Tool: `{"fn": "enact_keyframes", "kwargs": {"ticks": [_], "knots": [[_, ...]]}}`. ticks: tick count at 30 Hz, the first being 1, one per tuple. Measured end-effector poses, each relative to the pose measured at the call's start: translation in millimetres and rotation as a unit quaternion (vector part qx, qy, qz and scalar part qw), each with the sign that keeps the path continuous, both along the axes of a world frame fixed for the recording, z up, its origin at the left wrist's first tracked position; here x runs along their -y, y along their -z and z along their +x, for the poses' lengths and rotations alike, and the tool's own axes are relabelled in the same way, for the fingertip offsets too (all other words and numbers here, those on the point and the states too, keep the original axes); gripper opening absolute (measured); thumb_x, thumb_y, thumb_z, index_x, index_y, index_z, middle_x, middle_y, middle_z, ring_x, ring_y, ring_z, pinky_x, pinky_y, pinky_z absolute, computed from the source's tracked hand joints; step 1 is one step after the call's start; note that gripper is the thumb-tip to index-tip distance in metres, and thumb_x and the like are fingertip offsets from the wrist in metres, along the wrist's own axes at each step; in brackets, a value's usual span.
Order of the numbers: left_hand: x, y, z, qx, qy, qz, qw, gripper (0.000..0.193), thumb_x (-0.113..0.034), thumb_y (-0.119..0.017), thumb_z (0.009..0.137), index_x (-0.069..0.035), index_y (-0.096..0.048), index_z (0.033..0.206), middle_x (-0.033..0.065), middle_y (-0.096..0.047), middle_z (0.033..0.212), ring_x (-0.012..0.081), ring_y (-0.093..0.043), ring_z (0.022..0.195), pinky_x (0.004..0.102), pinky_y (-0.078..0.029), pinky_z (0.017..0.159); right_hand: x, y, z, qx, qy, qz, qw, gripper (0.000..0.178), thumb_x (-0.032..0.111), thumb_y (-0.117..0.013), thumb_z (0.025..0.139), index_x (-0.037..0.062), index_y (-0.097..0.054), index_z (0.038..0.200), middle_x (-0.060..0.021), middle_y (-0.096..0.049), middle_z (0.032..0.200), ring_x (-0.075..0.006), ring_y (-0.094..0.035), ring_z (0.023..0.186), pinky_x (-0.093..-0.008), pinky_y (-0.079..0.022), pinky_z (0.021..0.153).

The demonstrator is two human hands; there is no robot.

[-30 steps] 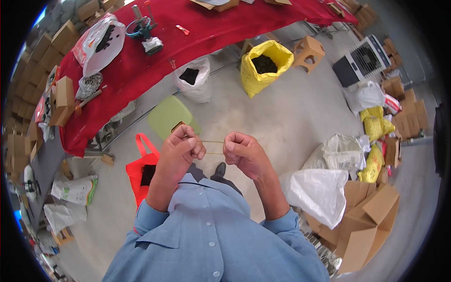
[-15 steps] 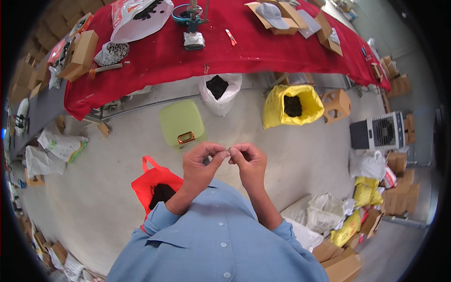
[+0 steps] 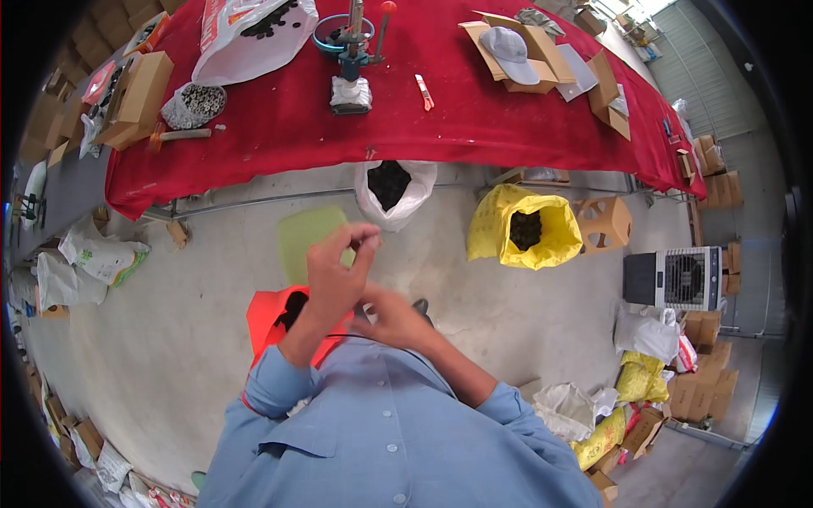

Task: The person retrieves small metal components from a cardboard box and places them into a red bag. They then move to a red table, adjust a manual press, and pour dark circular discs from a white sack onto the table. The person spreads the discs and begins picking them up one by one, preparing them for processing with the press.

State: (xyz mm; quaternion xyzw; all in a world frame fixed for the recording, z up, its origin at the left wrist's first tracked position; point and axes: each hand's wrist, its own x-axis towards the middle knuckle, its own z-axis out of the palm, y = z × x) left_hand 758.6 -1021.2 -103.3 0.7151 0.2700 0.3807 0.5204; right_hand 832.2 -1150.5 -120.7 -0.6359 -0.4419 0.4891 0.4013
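Observation:
My left hand (image 3: 339, 267) is raised above the front of a green stool-like box (image 3: 298, 241). Its thumb and forefinger come together in a pinch; whatever they hold, if anything, is too small to make out. Lower down, my right hand (image 3: 391, 317) is beside my left wrist, slightly blurred, with a gap between thumb and fingers and nothing visible in it. A red bag (image 3: 264, 320) with a dark item inside hangs or stands at my left forearm, partly covered by it. A thin black cord (image 3: 343, 336) crosses in front of my shirt below the right hand.
Ahead is a red-covered table (image 3: 279, 127) with a hand press (image 3: 351, 72), a box cutter (image 3: 424, 93), a hammer (image 3: 182, 135) and a grey cap (image 3: 510, 52) in a carton. Beneath its edge are a white sack (image 3: 421, 182) and a yellow sack (image 3: 559, 229), both holding dark pieces. An air cooler (image 3: 677, 279) stands right.
My hands have parted from their shared pinch. The left has gone up and left; the right has dropped toward the left wrist and red bag. The view has shifted slightly.

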Motion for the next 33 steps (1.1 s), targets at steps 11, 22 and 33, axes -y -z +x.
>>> {"fn": "enact_keyframes", "kwargs": {"ticks": [11, 22, 33], "knots": [[-78, -4, 198, -0.114, 0.057, 0.310, 0.942, 0.012, -0.003, -0.071, 0.088, -0.004, -0.071, 0.100, 0.0120, -0.073, 0.094, 0.0306, -0.071, 0.087, 0.0397, -0.053, 0.076, -23, 91, -9, 0.026, -0.103, 0.121, 0.987, 0.046, 0.026, -0.073, 0.093, 0.0000, -0.062, 0.129, -0.0217, -0.061, 0.127, -0.0357, -0.060, 0.120, -0.0436, -0.049, 0.100], [-94, 39, 354, -0.297, 0.123, 0.280, 0.904, 0.008, -0.006, -0.067, 0.088, -0.004, -0.068, 0.096, 0.0141, -0.070, 0.088, 0.0353, -0.069, 0.088, 0.0452, -0.054, 0.075, -45, 52, 178, -0.216, -0.152, 0.213, 0.941, 0.030, 0.018, -0.059, 0.101, -0.0021, -0.067, 0.122, -0.0190, -0.065, 0.124, -0.0323, -0.064, 0.117, -0.0421, -0.050, 0.100], [-81, 62, 428, -0.303, 0.174, -0.035, 0.936, 0.011, -0.010, -0.069, 0.093, -0.002, -0.070, 0.100, 0.0083, -0.070, 0.084, 0.0214, -0.070, 0.084, 0.0381, -0.056, 0.074, -13, 1, 335, -0.286, 0.061, 0.121, 0.948, 0.035, 0.025, -0.052, 0.109, 0.0023, -0.052, 0.082, -0.0007, -0.045, 0.075, -0.0122, -0.043, 0.071, -0.0333, -0.040, 0.066]]}}
